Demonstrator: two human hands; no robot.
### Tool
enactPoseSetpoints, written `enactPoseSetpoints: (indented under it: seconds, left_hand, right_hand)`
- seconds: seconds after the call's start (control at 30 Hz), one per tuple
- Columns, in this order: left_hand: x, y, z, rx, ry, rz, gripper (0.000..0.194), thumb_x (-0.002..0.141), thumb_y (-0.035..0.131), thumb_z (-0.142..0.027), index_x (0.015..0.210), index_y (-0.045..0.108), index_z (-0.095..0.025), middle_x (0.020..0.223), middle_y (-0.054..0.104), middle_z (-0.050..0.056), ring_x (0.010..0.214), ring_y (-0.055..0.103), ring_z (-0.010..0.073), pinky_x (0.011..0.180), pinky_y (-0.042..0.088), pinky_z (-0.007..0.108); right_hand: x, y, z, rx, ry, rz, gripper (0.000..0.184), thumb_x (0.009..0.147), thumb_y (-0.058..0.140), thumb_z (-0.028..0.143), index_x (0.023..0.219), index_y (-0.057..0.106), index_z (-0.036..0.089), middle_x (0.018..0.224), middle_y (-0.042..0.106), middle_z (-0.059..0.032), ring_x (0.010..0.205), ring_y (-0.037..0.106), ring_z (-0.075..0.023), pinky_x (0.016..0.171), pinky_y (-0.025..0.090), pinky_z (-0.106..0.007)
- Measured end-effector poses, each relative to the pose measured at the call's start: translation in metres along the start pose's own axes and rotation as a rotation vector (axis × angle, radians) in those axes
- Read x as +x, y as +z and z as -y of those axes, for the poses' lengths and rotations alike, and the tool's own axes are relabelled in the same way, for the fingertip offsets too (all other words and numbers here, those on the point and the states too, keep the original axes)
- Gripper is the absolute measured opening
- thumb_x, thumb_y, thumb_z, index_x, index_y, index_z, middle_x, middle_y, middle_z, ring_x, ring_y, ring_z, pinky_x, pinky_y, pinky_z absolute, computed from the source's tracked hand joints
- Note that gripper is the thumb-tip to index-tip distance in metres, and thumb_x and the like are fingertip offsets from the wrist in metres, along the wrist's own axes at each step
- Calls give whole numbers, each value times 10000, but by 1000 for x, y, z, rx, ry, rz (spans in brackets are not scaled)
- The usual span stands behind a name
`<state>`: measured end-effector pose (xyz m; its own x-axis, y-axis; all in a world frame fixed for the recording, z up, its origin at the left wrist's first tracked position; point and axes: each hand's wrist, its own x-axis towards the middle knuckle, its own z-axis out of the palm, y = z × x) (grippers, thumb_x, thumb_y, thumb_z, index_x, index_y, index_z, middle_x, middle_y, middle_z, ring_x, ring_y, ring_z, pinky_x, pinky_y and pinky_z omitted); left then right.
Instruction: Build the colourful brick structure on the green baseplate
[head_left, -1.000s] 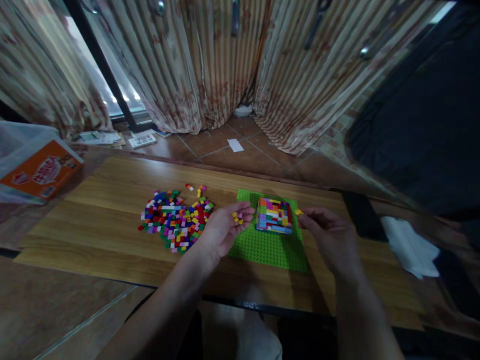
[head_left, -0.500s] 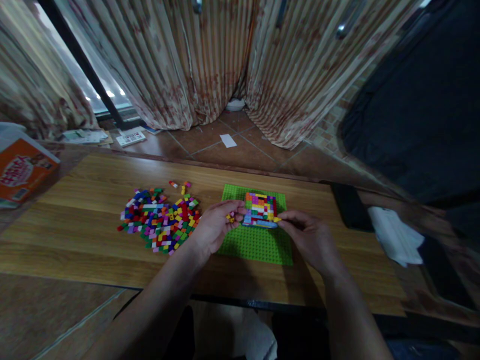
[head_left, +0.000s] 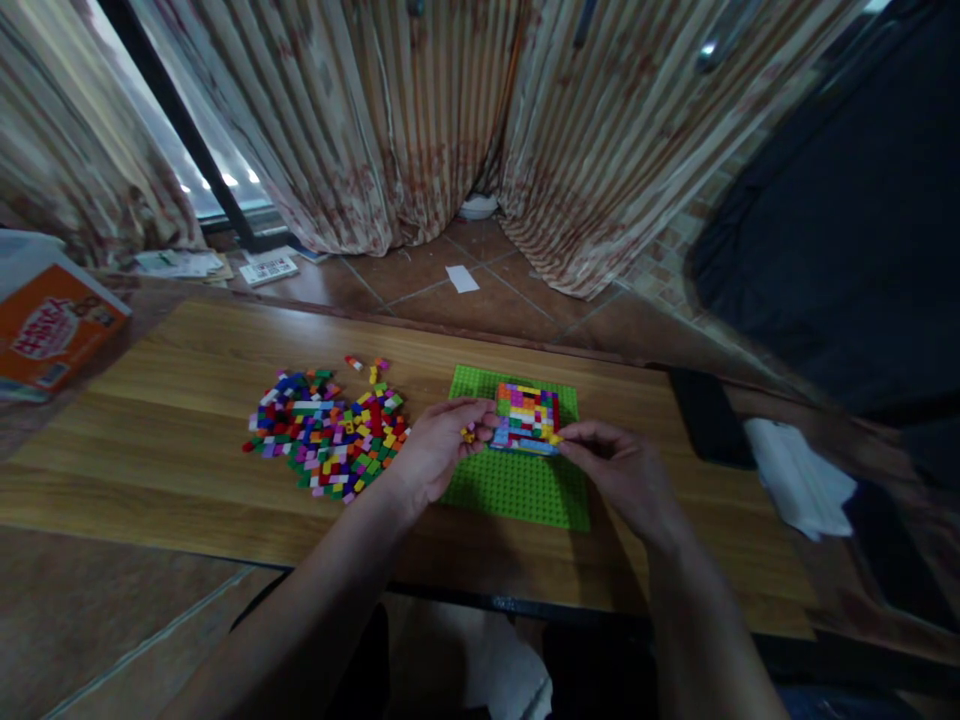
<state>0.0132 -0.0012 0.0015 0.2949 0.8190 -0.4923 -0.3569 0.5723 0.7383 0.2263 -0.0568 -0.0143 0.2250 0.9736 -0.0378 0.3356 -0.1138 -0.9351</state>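
Head view: closest to the camera, a right hand (head_left: 611,465) pinches thumb and fingers together on a yellow brick (head_left: 556,439) at the near right corner of a multicoloured brick build (head_left: 527,415). Across from that grip, the left hand (head_left: 439,455) curls loosely, palm partly up, around a few small bricks (head_left: 469,433), some yellow, its fingertips close by the build's left side. Beneath both grips lies a green baseplate (head_left: 525,490), the build standing on its farther half. The step in hand looks to be placing a single brick; whether it is seated cannot be told. The next move appears to call for lining up its studs and pressing straight down while the build stays steady. To the left of the left grip, loose bricks (head_left: 337,430) spread over the wooden table (head_left: 180,440). Right of and beyond the right grip lies a flat black object (head_left: 709,415); farther off, patterned curtains (head_left: 442,130) hang to the tiled floor (head_left: 517,290).
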Motion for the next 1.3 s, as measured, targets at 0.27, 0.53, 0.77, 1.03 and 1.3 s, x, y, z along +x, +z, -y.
enactPoseSetpoints:
  seconds: [0.27, 0.53, 0.77, 1.03, 1.3]
  left_hand:
    - [0, -1, 1, 4, 8, 5, 106, 796, 683, -180, 854, 732, -106, 781, 695, 52, 646, 579, 83, 637, 437, 209]
    - [0, 1, 0, 13, 11, -5, 94, 803, 666, -161, 843, 728, -104, 766, 691, 52, 632, 575, 78, 633, 430, 208]
    - [1, 1, 1, 33, 32, 4, 94, 787, 686, -180, 829, 726, -106, 757, 686, 52, 625, 562, 77, 622, 410, 212]
    - [0, 1, 2, 40, 50, 0, 86, 775, 705, -181, 824, 725, -113, 755, 689, 52, 624, 565, 78, 611, 408, 211]
    - [0, 1, 3, 51, 59, -2, 79, 767, 712, -185, 809, 726, -120, 748, 691, 53, 617, 567, 79, 599, 408, 207]
  right_hand:
    - [-2, 0, -1, -25, -31, 17, 163, 748, 734, 375, 815, 745, 227, 813, 738, -19, 762, 652, -178, 741, 503, -337]
    - [-3, 2, 0, -41, -77, 12, 140, 758, 729, 359, 797, 736, 224, 799, 734, -16, 747, 658, -177, 730, 521, -332]
    - [-5, 3, 1, -67, -88, -6, 131, 764, 725, 350, 794, 736, 224, 810, 737, -19, 750, 661, -178, 727, 524, -332]
    - [-4, 1, -1, -111, -157, 9, 88, 794, 705, 314, 808, 744, 237, 828, 734, -11, 773, 666, -182, 735, 522, -333]
    - [-4, 0, 0, -146, -190, 16, 87, 807, 696, 314, 814, 738, 238, 854, 729, -19, 793, 666, -190, 747, 523, -339]
